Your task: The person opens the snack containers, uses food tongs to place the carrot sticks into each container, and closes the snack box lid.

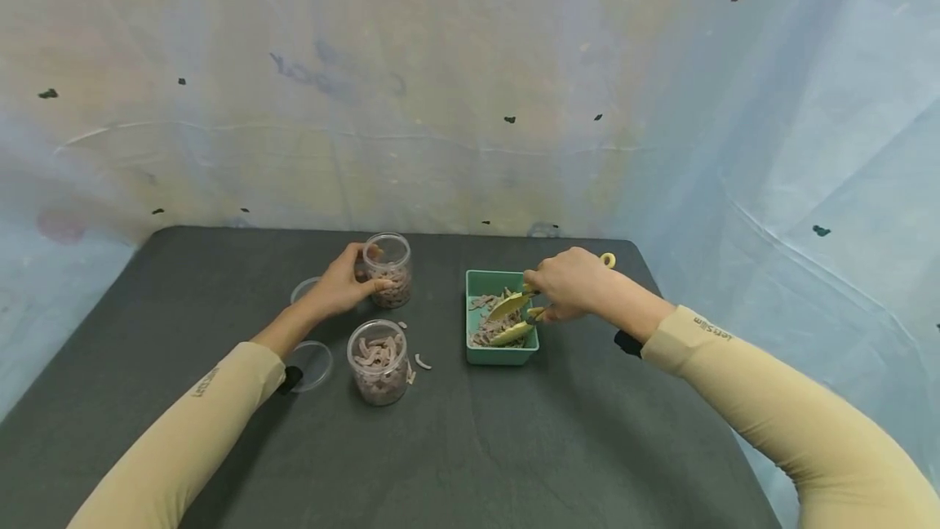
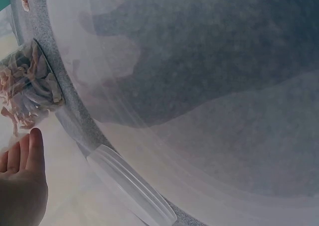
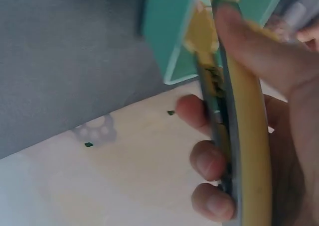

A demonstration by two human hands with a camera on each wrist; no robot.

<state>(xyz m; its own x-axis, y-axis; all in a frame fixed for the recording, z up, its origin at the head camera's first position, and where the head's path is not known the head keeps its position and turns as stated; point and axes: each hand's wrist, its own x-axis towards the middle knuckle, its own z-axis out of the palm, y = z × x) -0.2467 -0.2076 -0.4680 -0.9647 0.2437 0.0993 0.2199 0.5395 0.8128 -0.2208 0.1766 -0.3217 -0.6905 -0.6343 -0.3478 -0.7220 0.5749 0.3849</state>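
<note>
My left hand (image 1: pixel 341 284) grips a clear jar (image 1: pixel 387 272) partly filled with pale brownish strips, near the table's back edge. In the left wrist view its fingers (image 2: pixel 35 154) lie along the jar's side. My right hand (image 1: pixel 569 280) holds yellow tongs (image 3: pixel 249 136), fingers and thumb curled round the handles. The tong heads (image 1: pixel 509 306) are spread apart inside a green rectangular tray (image 1: pixel 502 356), over a heap of the same strips (image 1: pixel 486 335). Closer to me stands a second clear jar (image 1: pixel 378 366), fuller of strips and without a lid.
Two clear round lids (image 1: pixel 316 367) lie left of the jars, one partly behind the left forearm. A few loose strips (image 1: pixel 422 362) are scattered beside the nearer jar. The dark table (image 1: pixel 441 447) ends at a pale hanging sheet (image 1: pixel 441 104).
</note>
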